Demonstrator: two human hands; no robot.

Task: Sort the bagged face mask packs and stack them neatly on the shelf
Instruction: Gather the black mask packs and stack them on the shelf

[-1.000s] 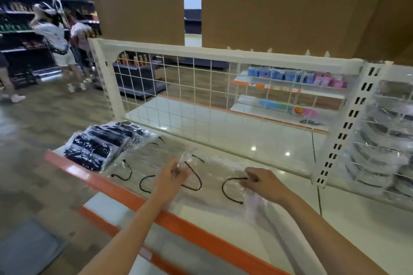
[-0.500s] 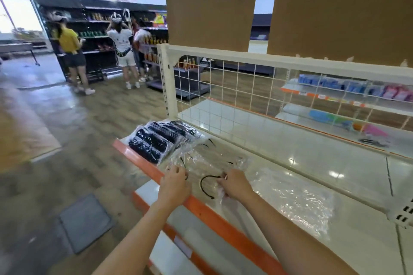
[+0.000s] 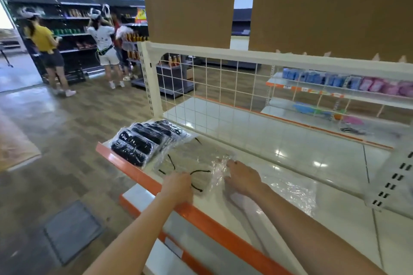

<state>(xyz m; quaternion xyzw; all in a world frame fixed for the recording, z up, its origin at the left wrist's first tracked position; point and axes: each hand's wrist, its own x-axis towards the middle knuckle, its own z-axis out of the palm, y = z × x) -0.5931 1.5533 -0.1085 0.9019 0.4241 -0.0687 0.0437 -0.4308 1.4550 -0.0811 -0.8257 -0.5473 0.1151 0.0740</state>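
A fanned row of clear bags with black face masks [image 3: 145, 140] lies at the left end of the white shelf [image 3: 279, 163]. Right beside it lies a clear bag with pale masks and black ear loops [image 3: 190, 163]. My left hand [image 3: 177, 185] grips that bag's near edge at the orange shelf lip. My right hand [image 3: 242, 177] rests flat with spread fingers on the bag's crinkled right end. A further clear plastic bag [image 3: 295, 192] lies to the right of my right arm.
A white wire grid [image 3: 212, 87] backs the shelf, with brown cardboard boxes [image 3: 190, 4] on top. A perforated upright [image 3: 393, 174] stands at right. Several people [image 3: 102, 42] stand at far shelves on the left. Another shelf holds blue and pink packs [image 3: 348, 82].
Both hands slid the pale-mask bag leftwards along the shelf until it lies beside the black-mask bags. My view has turned left, and my right hand now lies flat on the bag.
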